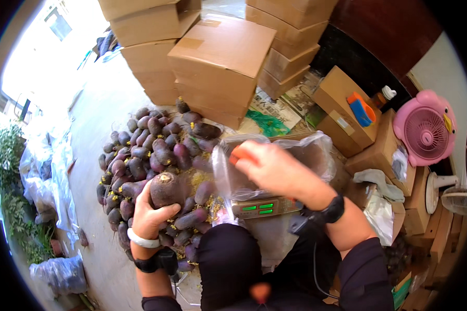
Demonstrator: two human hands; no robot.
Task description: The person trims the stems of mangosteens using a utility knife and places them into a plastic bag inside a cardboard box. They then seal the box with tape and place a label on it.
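Note:
My left hand (153,210) grips a large dark purple root vegetable (165,189), its pale cut end facing up, at the edge of a big pile of similar roots (138,166) with yellow shoots. My right hand (251,160) is closed around a small red-orange object (238,153), mostly hidden by the fingers, over the left side of an open clear plastic bag (321,147). Beneath the bag is a scale (267,207) with green lit displays.
Stacked cardboard boxes (218,52) stand behind the pile. To the right are a box (334,103) with a blue-and-orange object, a pink fan (426,129) and a white fan (456,199). Plastic sheeting (49,181) and leafy plants (10,171) line the left.

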